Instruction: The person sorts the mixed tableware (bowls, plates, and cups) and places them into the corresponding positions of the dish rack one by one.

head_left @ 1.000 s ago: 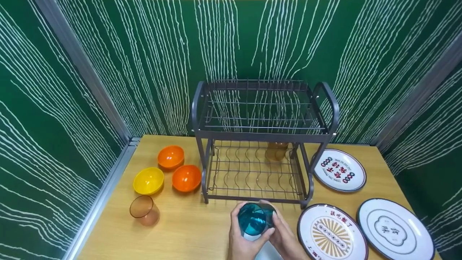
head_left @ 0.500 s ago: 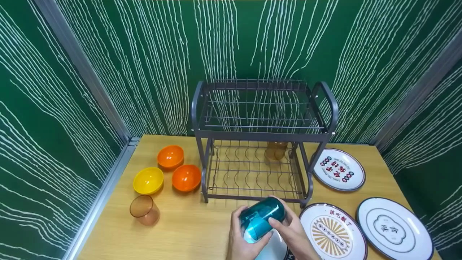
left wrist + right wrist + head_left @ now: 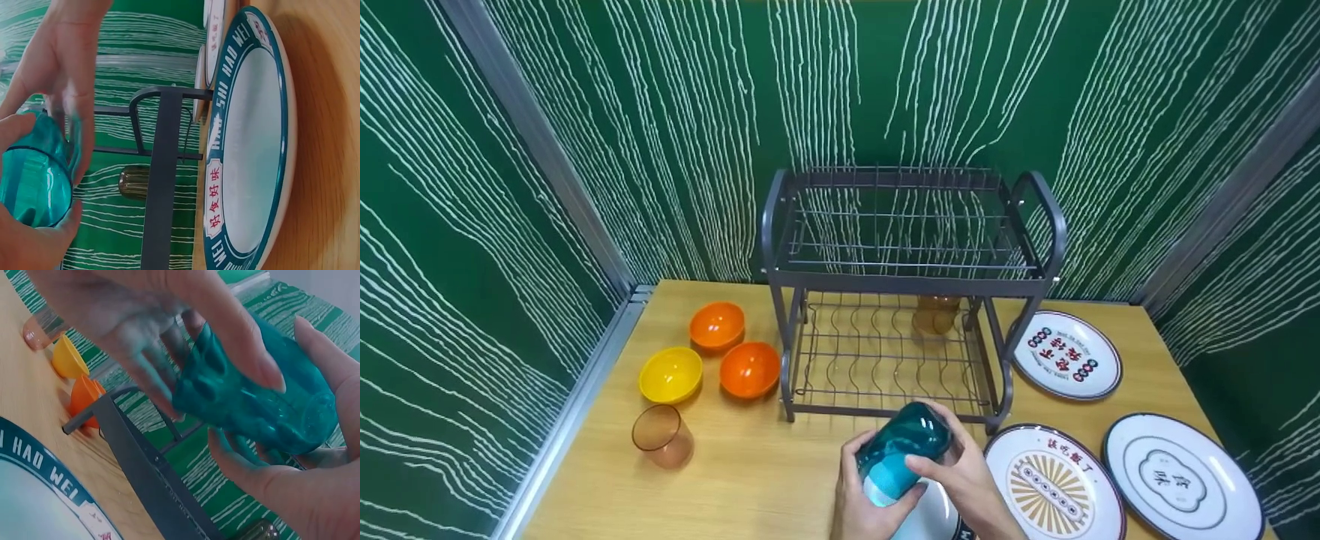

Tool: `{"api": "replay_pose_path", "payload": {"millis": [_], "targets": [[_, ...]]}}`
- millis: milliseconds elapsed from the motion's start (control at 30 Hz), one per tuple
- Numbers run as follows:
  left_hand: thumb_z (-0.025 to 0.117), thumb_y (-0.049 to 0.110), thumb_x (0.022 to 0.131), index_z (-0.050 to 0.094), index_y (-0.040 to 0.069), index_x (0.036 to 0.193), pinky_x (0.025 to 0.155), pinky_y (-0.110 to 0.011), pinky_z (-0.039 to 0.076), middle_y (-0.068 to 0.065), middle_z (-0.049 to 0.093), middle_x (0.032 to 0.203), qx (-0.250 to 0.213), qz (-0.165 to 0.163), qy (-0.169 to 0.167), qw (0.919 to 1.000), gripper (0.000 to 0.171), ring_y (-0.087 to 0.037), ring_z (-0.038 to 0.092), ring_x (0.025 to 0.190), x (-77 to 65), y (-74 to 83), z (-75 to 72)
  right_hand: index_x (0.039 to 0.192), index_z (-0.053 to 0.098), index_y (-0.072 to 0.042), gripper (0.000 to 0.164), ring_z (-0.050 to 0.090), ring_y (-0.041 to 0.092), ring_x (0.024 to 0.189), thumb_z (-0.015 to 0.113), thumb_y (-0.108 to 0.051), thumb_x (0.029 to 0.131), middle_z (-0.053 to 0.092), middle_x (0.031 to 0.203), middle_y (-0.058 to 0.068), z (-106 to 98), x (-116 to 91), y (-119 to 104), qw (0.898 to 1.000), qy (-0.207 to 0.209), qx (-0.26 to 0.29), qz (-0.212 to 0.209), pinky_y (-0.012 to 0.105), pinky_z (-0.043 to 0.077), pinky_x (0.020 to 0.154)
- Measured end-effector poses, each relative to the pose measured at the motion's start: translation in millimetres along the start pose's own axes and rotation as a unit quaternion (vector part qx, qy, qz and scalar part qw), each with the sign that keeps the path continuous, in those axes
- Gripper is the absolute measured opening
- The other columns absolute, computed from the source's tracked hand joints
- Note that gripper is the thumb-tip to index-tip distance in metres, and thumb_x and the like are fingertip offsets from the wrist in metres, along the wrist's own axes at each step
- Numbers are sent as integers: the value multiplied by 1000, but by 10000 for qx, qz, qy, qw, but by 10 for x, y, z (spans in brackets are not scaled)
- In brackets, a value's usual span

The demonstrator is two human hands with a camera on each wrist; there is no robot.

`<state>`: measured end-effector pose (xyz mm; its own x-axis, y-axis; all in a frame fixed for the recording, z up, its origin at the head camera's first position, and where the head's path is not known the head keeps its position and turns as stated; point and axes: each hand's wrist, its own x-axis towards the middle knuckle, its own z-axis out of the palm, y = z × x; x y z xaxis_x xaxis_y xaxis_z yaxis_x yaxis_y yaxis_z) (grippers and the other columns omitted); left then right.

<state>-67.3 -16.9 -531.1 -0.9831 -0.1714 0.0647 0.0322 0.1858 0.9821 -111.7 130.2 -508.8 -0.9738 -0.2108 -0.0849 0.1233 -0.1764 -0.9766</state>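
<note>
A translucent teal cup (image 3: 911, 435) lies tilted between both hands, its base toward the upper right in the head view. My left hand (image 3: 864, 495) holds it around the open end, with the thumb across the lower side. My right hand (image 3: 971, 480) grips it nearer the base, thumb along the wall. The right wrist view shows the cup (image 3: 247, 394) with fingers of both hands around it. Beneath the hands is a white plate (image 3: 253, 146) with a teal lettered rim, partly hidden by them in the head view.
Behind the hands stands a black two-tier dish rack (image 3: 911, 283), with an amber cup (image 3: 936, 315) on its lower level. Left are two orange bowls (image 3: 750, 370), a yellow bowl (image 3: 670, 375) and an orange-brown cup (image 3: 663, 436). Printed plates (image 3: 1185, 472) lie right.
The teal cup has turned from showing a round end toward the head camera to lying sideways, base up and right. The right hand has shifted with it, uncovering more of the plate below.
</note>
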Motion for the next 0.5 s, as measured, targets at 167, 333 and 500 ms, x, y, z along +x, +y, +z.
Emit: {"api": "replay_pose_path", "payload": {"millis": [167,333,500], "targets": [[84,49,64,37,26,129,97,-47,42,4,49,128,179,-116,160,9996,83,-19,48,114,16,-40,8,140,42,-27,73,41,23,129,74,-6,79,36,146,-1,64,34,-26,9992,-167,-314,-205,39,34,106],[80,56,63,37,25,130,98,-48,42,4,49,128,443,-233,207,9985,85,-20,48,114,47,-51,-4,139,42,-34,74,44,24,126,77,-10,78,41,142,-1,109,77,-73,9953,-308,-859,-336,46,37,105],[78,59,64,38,21,133,97,-48,43,3,49,128,709,30,313,9970,88,-19,50,113,76,-57,-33,141,40,-28,77,48,25,122,78,-9,77,45,140,1,121,138,-81,9864,-597,-1232,-904,47,39,100]]}}
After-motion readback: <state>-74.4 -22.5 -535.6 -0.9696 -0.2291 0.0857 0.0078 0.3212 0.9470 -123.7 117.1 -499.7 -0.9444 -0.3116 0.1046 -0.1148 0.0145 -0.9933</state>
